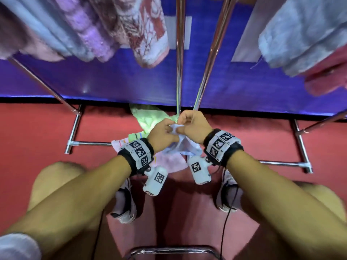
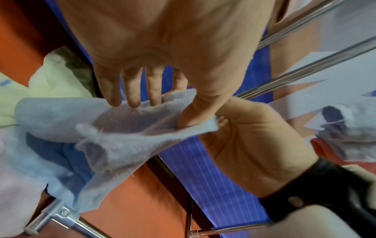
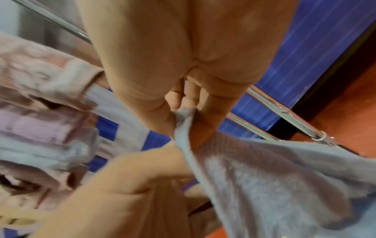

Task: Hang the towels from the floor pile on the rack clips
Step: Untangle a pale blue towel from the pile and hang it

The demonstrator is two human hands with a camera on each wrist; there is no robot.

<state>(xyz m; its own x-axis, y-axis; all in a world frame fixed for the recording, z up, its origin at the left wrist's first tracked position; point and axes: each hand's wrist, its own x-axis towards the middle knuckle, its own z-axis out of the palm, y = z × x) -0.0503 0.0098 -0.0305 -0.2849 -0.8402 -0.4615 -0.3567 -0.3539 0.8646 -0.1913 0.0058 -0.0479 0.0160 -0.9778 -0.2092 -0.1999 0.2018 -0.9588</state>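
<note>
We hold the pale blue towel [image 1: 175,129] by its top edge above the floor pile [image 1: 150,119], left hand [image 1: 163,135] and right hand [image 1: 195,126] both pinching it, touching, cloth trailing down toward the pile, rack rails [image 1: 208,59] directly above.

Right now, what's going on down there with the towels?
A person crouched by the rack is holding a light blue towel just above the floor pile. The left hand and right hand both pinch its top edge close together. Several towels already hang above; this one is not yet clipped.
</note>
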